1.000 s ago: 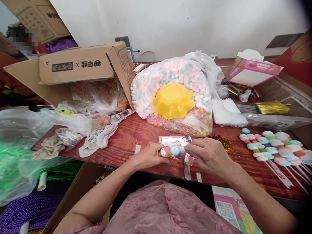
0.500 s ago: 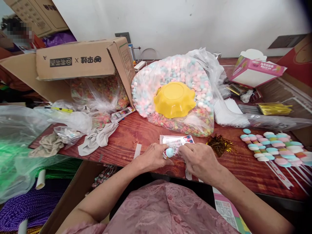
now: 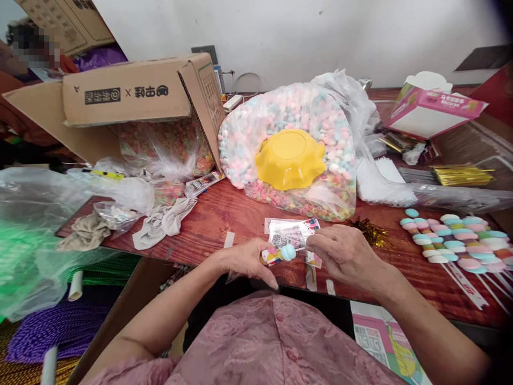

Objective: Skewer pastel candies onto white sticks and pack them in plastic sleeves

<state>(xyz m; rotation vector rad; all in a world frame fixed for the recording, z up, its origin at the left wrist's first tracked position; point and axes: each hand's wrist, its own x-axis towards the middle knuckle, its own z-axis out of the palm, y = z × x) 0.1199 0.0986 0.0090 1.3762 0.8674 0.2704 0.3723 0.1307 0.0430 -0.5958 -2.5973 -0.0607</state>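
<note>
A marshmallow skewer (image 3: 287,252) with a pale blue end and a yellow, red and white printed part lies across the fingers of my left hand (image 3: 250,261). That hand's thumb stretches away from the skewer, while its other fingers are partly hidden behind it. My right hand (image 3: 344,254) is closed, thumb and fingers pinching the thin white stick at the skewer's right end. Printed plastic bags (image 3: 290,231) lie flat on the table just beyond both hands. Beside my right hand is a bunch of gold twist ties (image 3: 368,232).
A yellow wavy bowl (image 3: 290,160) rests upside down on a big bag of marshmallows (image 3: 240,139). Finished-looking marshmallow skewers (image 3: 460,240) lie at right. An open cardboard box (image 3: 132,96) and a grey cloth (image 3: 164,222) are at left. The table's front edge runs under my forearms.
My left thumb has opened away from the skewer, which now shows more of its printed part. My right hand has shifted slightly right, and the white stick is visible. The view has moved a little.
</note>
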